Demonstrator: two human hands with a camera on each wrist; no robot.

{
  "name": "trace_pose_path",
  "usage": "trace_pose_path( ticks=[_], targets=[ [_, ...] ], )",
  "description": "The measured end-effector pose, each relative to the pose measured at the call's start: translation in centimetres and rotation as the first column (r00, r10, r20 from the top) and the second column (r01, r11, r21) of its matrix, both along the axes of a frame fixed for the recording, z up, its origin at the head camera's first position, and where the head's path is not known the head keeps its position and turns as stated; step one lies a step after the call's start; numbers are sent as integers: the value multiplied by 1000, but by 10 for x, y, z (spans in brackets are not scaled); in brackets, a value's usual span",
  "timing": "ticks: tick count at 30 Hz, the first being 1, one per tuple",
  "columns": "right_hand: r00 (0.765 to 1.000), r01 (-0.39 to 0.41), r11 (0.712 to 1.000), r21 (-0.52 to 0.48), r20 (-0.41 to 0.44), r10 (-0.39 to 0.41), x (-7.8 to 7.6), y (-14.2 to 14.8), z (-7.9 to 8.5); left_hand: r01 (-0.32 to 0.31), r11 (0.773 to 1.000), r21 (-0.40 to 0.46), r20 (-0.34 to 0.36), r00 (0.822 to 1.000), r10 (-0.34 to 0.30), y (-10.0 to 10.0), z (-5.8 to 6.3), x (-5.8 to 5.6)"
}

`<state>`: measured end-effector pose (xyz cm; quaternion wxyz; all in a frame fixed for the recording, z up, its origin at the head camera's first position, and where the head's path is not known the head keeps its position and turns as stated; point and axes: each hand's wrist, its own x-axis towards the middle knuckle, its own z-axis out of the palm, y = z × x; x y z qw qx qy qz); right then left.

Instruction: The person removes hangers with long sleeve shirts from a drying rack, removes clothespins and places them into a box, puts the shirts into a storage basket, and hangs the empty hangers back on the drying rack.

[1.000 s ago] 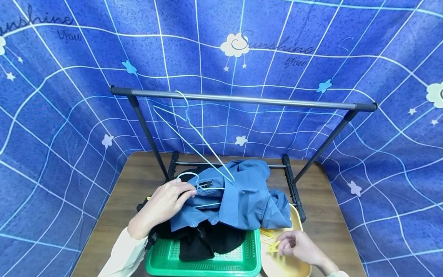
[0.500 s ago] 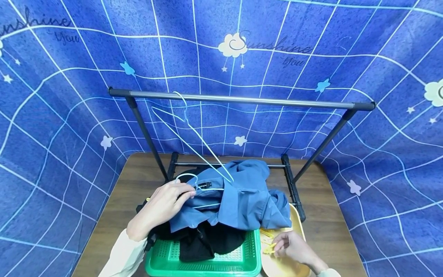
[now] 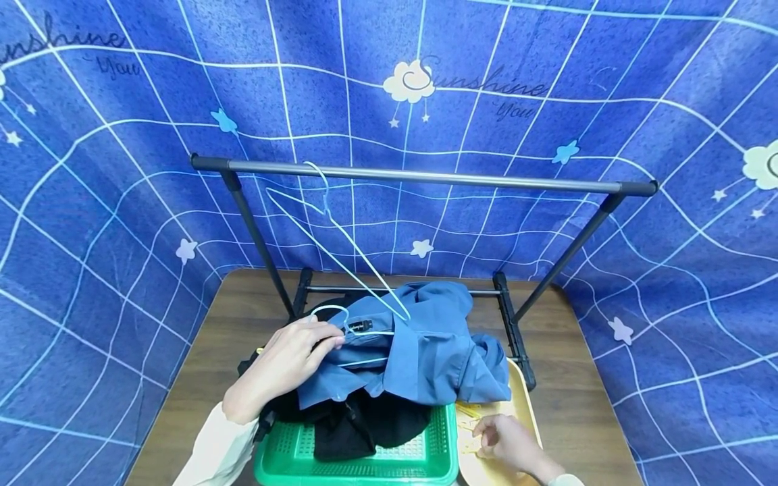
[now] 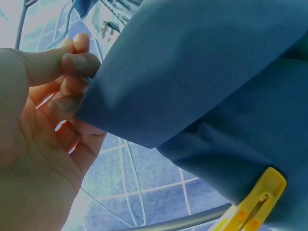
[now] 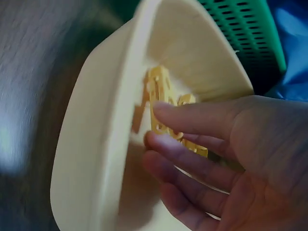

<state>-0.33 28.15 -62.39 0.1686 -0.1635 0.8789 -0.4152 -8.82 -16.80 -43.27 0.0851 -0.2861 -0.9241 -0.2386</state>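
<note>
Two hands at work, well apart. Far left, blue curtain [image 3: 152,202] with a white grid, clouds, stars and "Sunshine You" lettering; it runs on behind everything to the far right. Near left, a pale sleeve [image 3: 209,442] leading to the left hand [image 3: 292,354]: thumb and fingers pinched on the shirt hanger [image 3: 372,333], a light-blue wire one, close to the base of its hook. From the left wrist, the collar edge lies against those fingers; at lower right there, one yellow clothespin [image 4: 269,184] against blue cloth.

Farther back, dark left post [image 3: 260,243] of a garment rack, then its metal rail [image 3: 425,177] running across to the right. A rail hanger [image 3: 327,202], also light blue, hooked over the left part of the rail, tilted; its lower right corner shows against the shirt.

Centre: blue shirt [image 3: 437,344] heaped loosely, shirt hanger partly inside its neck, black-and-white label showing. Beneath it a black garment [image 3: 346,439], part of it in the green basket [image 3: 365,480], near side of the wood-grain tabletop [image 3: 565,418].

Right of the basket, cream tray [image 5: 91,144], far end overhung by the shirt. Yellow clothespins [image 5: 161,86] inside. Right hand [image 3: 510,442] over them, fingers bent, thumb in front of one clothespin; cannot tell whether it is gripped. Right post [image 3: 571,253] stands farther back.
</note>
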Motion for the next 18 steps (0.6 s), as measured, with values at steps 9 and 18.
trace_pose_path(
  ticks=[9,18],
  targets=[
    [985,-33,981,189,-160,64,4,-2,13,2,1000,-6,10,1000,-2,1,1,1],
    [948,-123,955,270,-253,194,-9,-14,68,1,1000,-3,7,1000,-1,2,1,1]
  ],
)
